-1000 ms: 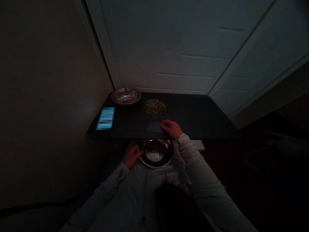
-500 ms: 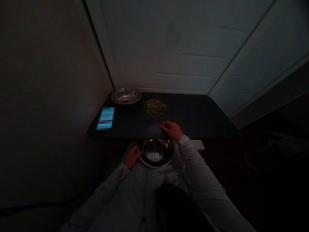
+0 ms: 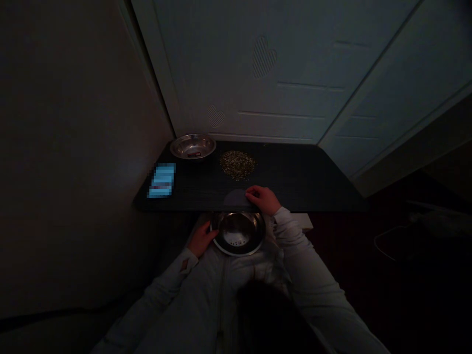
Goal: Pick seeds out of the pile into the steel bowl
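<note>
My left hand (image 3: 202, 239) is closed on the left rim of a shiny metal bowl (image 3: 238, 251), thumb over the edge. The bowl rests on my lap, just under the table's front edge, with several small pale bits inside it. Above the front edge, my right hand (image 3: 263, 198) pinches the right end of a thin, grey, half-round sheet (image 3: 235, 197), which looks like a flat scraper. Behind that sheet, apart from it, lies a pile of small grains or seeds (image 3: 238, 165) on the dark table (image 3: 295, 172).
A second metal bowl (image 3: 193, 146) with a dark red label inside stands at the table's back left corner. In front of it lies a lit phone (image 3: 161, 181) with a blurred screen. A white panel with hearts (image 3: 264, 57) rises behind the table; a wall (image 3: 73, 147) stands left.
Almost nothing differs. The grey sheet looks slightly shifted in tilt under my right hand; my left hand and the bowl have stayed in place.
</note>
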`<state>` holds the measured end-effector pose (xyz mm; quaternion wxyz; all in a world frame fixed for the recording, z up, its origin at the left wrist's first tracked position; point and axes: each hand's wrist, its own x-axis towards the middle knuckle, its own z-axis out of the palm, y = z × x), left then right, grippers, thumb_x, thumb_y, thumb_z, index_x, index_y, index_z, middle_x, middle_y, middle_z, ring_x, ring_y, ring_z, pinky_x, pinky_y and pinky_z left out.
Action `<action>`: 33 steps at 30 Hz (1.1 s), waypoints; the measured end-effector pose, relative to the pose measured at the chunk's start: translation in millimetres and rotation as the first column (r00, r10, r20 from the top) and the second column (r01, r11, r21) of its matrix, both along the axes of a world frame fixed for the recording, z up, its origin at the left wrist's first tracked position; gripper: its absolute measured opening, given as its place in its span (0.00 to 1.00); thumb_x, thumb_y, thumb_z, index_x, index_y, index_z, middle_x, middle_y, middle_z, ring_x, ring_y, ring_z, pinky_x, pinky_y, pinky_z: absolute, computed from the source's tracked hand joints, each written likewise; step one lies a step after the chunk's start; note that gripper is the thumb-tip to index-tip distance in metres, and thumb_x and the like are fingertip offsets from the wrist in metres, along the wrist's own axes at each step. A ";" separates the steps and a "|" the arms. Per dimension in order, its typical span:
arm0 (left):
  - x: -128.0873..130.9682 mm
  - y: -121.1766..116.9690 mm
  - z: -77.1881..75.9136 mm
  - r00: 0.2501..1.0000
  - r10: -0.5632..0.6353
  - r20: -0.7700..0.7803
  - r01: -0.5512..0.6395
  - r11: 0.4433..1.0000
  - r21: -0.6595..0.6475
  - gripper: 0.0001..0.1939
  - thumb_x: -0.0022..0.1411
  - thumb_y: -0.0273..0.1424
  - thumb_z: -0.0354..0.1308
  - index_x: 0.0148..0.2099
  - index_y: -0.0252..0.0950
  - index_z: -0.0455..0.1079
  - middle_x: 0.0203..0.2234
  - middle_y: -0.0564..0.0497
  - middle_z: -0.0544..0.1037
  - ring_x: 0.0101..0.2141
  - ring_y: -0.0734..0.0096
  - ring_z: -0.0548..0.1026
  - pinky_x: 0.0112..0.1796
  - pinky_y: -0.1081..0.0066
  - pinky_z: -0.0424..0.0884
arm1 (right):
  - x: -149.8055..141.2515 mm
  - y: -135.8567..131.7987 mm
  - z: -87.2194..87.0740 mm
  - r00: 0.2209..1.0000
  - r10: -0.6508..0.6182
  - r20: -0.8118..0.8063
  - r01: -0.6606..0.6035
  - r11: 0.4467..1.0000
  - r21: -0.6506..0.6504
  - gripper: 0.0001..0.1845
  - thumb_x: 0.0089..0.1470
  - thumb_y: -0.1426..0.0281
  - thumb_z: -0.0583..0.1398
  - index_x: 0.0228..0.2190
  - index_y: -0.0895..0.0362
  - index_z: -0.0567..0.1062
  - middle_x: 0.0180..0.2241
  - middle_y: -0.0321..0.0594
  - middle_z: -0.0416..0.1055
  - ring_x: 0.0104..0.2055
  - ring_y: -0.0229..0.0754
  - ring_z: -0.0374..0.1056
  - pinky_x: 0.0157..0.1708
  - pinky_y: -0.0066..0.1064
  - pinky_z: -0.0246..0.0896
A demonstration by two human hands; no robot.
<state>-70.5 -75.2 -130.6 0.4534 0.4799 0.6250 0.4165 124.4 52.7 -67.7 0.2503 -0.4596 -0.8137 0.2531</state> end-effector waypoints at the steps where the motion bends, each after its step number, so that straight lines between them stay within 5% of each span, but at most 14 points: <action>1: 0.1 -0.1 0.1 1.000 -0.002 0.002 0.002 1.000 0.001 0.19 0.44 0.33 0.53 0.42 0.34 0.67 0.38 0.50 0.75 0.41 0.61 0.69 0.44 0.64 0.60 | 0.1 0.1 -0.2 1.000 0.002 0.001 -0.002 1.000 0.001 0.11 0.44 0.64 0.54 0.30 0.56 0.71 0.26 0.35 0.71 0.27 0.34 0.65 0.29 0.26 0.57; 33: -1.3 0.5 -3.0 1.000 -0.014 0.000 0.014 1.000 0.010 0.21 0.44 0.33 0.53 0.43 0.32 0.67 0.40 0.48 0.74 0.42 0.60 0.68 0.44 0.64 0.60 | 1.4 0.6 0.4 0.996 0.087 0.014 -0.087 0.996 -0.013 0.11 0.42 0.64 0.55 0.26 0.58 0.72 0.21 0.34 0.68 0.23 0.31 0.61 0.26 0.23 0.52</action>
